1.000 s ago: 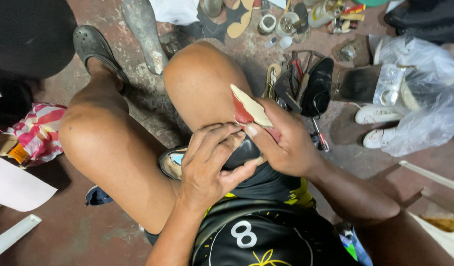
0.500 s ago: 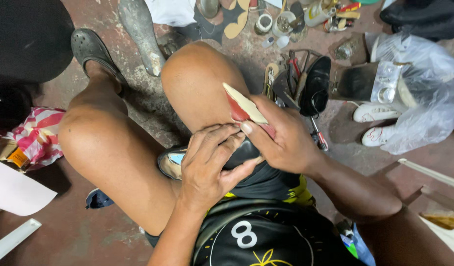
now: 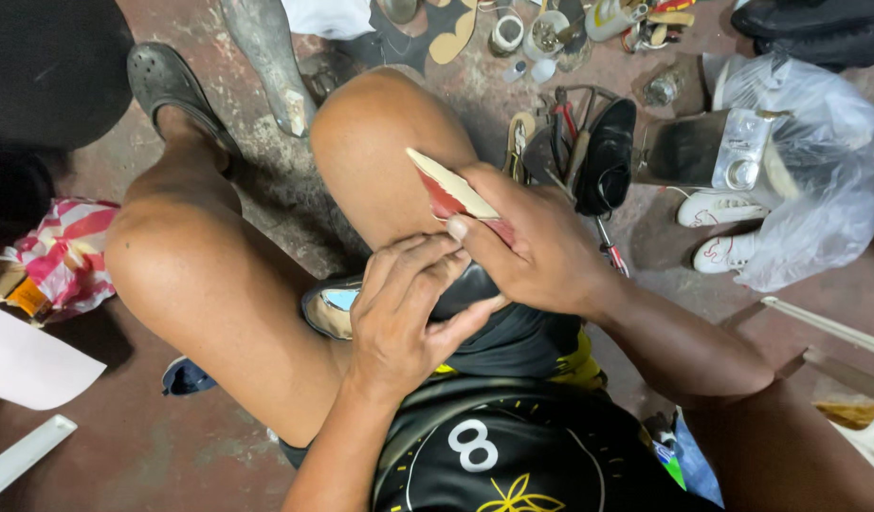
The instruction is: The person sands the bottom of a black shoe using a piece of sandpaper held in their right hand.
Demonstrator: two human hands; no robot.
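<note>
A black shoe (image 3: 470, 284) lies in my lap between my bare knees, its pale insole end (image 3: 331, 309) showing at the left. My left hand (image 3: 409, 308) presses down on the shoe, fingers curled over its upper. My right hand (image 3: 532, 246) grips the shoe's other end, and a pointed cream and red sole piece (image 3: 448, 187) sticks up from under its thumb and rests against my right knee.
On the stained floor ahead lie a black shoe (image 3: 606, 156), pliers (image 3: 562, 109), tape rolls (image 3: 506, 33), cut-out soles (image 3: 454, 36) and a metal shoe last (image 3: 266, 62). A clear plastic bag (image 3: 816, 180) with white shoes (image 3: 721, 209) sits right. A sandalled foot (image 3: 172, 90) is left.
My right hand has shifted slightly with the sole piece, which now lies a little lower against my knee. My left hand stays on the shoe.
</note>
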